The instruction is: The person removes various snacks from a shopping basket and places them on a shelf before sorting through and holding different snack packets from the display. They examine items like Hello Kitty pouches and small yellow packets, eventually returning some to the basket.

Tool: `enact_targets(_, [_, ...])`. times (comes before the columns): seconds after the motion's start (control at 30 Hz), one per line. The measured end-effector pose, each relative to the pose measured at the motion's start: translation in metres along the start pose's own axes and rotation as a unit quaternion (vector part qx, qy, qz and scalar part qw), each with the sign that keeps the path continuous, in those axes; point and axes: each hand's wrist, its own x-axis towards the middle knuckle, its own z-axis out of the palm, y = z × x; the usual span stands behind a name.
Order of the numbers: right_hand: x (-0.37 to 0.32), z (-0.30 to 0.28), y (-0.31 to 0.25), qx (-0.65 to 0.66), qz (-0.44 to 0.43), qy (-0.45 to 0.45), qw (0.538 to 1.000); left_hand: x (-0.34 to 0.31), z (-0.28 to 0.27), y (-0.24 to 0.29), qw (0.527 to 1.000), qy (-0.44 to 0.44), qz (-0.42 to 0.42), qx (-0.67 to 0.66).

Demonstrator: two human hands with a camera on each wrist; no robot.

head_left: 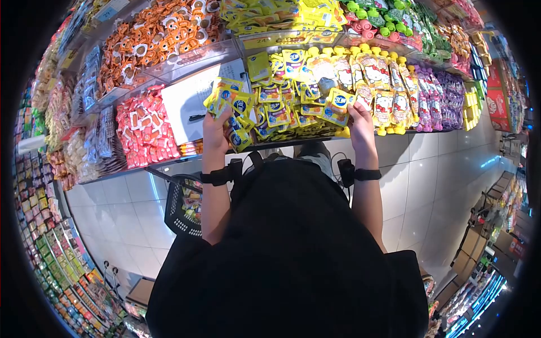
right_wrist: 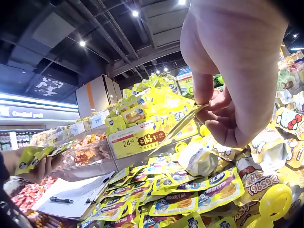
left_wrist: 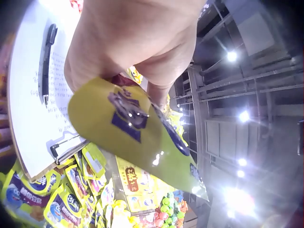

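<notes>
My left hand (head_left: 214, 134) grips several yellow snack packets (head_left: 239, 105) with blue labels, fanned out over the clipboard's right side in the head view. In the left wrist view one yellow packet (left_wrist: 107, 111) juts out below that hand. Between thumb and fingers, my right hand (head_left: 363, 128) pinches a single yellow snack packet (head_left: 338, 105) by its edge; the right wrist view shows this packet (right_wrist: 178, 128) almost edge-on. Beneath and between both hands lies a pile of similar yellow packets (right_wrist: 173, 204).
A clipboard (head_left: 179, 115) with written paper and a black pen (head_left: 196, 118) lies left of the pile. Pink packets (head_left: 143, 128) are farther left, Hello Kitty pouches (head_left: 383, 107) to the right. A price sign (right_wrist: 135, 141) stands behind. A black basket (head_left: 183, 211) is below the shelf.
</notes>
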Motion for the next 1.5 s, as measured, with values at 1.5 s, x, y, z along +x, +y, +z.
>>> enact_targets(1.5, [-0.013,-0.041,0.023,0.055,-0.015,0.086,0.995,-0.001,-0.007,-0.004,1.0,0.0,0.003,0.013])
